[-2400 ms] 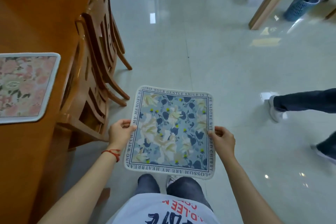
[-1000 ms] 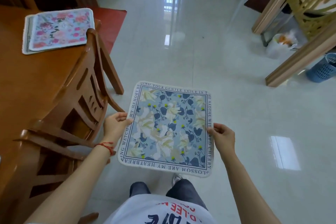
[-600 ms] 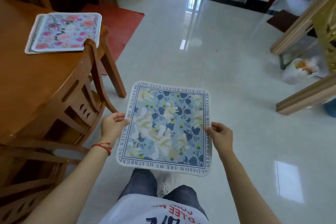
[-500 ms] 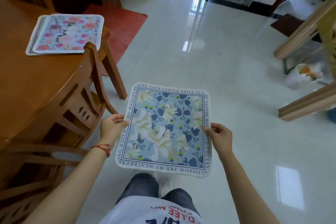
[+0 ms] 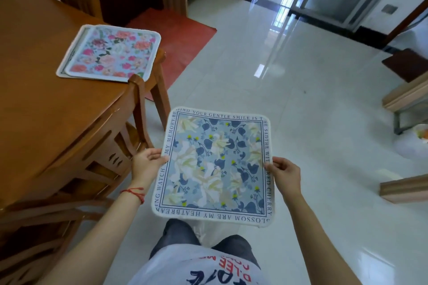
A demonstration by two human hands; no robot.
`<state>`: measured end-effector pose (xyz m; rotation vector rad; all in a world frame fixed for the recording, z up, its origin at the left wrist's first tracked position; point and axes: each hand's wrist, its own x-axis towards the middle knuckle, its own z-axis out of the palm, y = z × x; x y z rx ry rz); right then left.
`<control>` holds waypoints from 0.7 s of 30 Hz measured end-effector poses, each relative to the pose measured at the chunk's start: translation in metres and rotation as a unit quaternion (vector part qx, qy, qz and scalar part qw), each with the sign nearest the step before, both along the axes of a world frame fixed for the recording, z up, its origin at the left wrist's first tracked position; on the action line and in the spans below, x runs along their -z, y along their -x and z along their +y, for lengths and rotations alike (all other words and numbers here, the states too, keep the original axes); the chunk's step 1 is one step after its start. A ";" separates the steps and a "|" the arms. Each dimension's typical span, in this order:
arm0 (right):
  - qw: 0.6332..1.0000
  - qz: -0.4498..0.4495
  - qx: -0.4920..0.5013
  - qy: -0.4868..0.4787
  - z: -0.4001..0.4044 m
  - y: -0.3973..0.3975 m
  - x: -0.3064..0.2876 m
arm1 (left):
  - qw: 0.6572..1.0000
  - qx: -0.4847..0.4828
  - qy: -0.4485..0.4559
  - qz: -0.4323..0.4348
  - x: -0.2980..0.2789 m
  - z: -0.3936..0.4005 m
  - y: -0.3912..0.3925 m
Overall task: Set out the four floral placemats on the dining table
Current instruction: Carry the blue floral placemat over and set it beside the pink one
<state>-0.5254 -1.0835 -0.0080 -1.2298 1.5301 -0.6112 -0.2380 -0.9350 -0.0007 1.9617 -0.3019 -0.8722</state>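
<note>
Wooden desk point(image 5: 46, 104) is seen at left, with a pink floral placemat point(image 5: 111, 53) laid flat near its far corner; a wooden chair point(image 5: 111, 146) is tucked against the desk edge. Left hand point(image 5: 146, 166) is closed on the left edge of a blue floral placemat point(image 5: 215, 164), fingers point(image 5: 159, 159) pinched over the border. The mat is held flat above the tiled floor point(image 5: 312, 111), beside the desk. Right hand point(image 5: 284, 174) is pinched on its right edge.
</note>
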 end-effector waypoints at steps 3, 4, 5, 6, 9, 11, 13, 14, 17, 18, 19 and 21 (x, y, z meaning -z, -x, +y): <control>1.000 -0.006 -0.029 0.000 -0.019 -0.014 -0.004 | 1.000 -0.021 0.001 -0.002 -0.003 -0.003 -0.005; 0.999 -0.009 -0.040 -0.002 -0.025 -0.018 -0.004 | 1.000 -0.030 0.002 0.000 -0.004 -0.003 -0.007; 0.999 -0.011 -0.053 -0.002 -0.032 -0.023 -0.005 | 0.999 -0.040 0.002 0.000 -0.005 -0.004 -0.008; 0.998 -0.012 -0.065 -0.001 -0.038 -0.027 -0.006 | 0.999 -0.051 0.002 -0.002 -0.007 -0.004 -0.007; 0.995 -0.018 -0.102 0.002 -0.059 -0.040 -0.009 | 0.995 -0.099 0.006 -0.007 -0.009 -0.006 -0.004; 0.991 -0.025 -0.132 0.003 -0.073 -0.048 -0.012 | 0.991 -0.134 0.005 -0.008 -0.011 -0.007 -0.001; 0.986 -0.029 -0.163 0.001 -0.088 -0.057 -0.016 | 0.986 -0.166 0.004 -0.008 -0.015 -0.007 0.004; 0.983 -0.033 -0.180 -0.001 -0.095 -0.062 -0.018 | 0.983 -0.183 0.005 -0.008 -0.017 -0.007 0.007; 0.970 -0.041 -0.238 0.007 -0.114 -0.078 -0.028 | 0.971 -0.240 0.013 -0.013 -0.024 -0.003 0.015; 0.965 -0.045 -0.257 0.010 -0.120 -0.084 -0.032 | 0.966 -0.258 0.017 -0.016 -0.026 -0.002 0.018; 0.960 -0.049 -0.274 0.012 -0.125 -0.091 -0.035 | 0.961 -0.276 0.021 -0.018 -0.030 0.000 0.021; 0.950 -0.057 -0.305 0.013 -0.133 -0.105 -0.039 | 0.951 -0.307 0.028 -0.025 -0.038 0.003 0.027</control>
